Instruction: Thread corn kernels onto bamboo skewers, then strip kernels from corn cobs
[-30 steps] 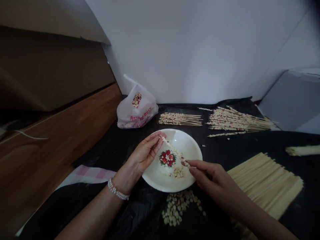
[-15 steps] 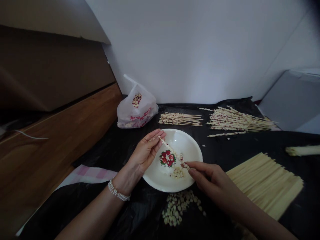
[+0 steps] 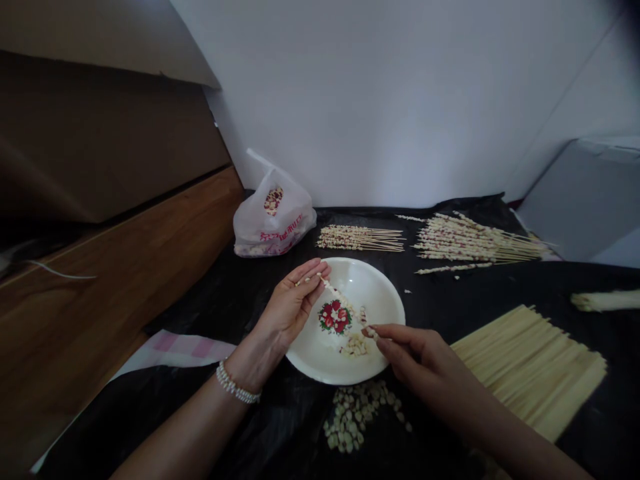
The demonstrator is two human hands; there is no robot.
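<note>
A white bowl point(image 3: 367, 280) with a red flower print holds a small heap of pale pieces point(image 3: 354, 345). Over its left rim, my left hand point(image 3: 296, 300) is closed around one end of a skewer point(image 3: 336, 291) threaded with pale pieces, which slants down to the right across the bowl. My right hand point(image 3: 407, 347) pinches at the skewer's lower right end, above the bowl's right side; small pale pieces show at the fingertips. Loose pale pieces point(image 3: 347, 417) lie on the black sheet just below the bowl.
Behind the bowl stand a white plastic bag point(image 3: 274, 223) and a row of threaded skewers point(image 3: 350, 238). A larger pile of threaded skewers point(image 3: 465, 240) lies at the back right. Bare sticks point(image 3: 535, 367) are spread at the right, below a pale bundle point(image 3: 607, 301).
My right fingertips have shifted very slightly at the skewer's lower end. My left hand and the bowl hold almost the same position.
</note>
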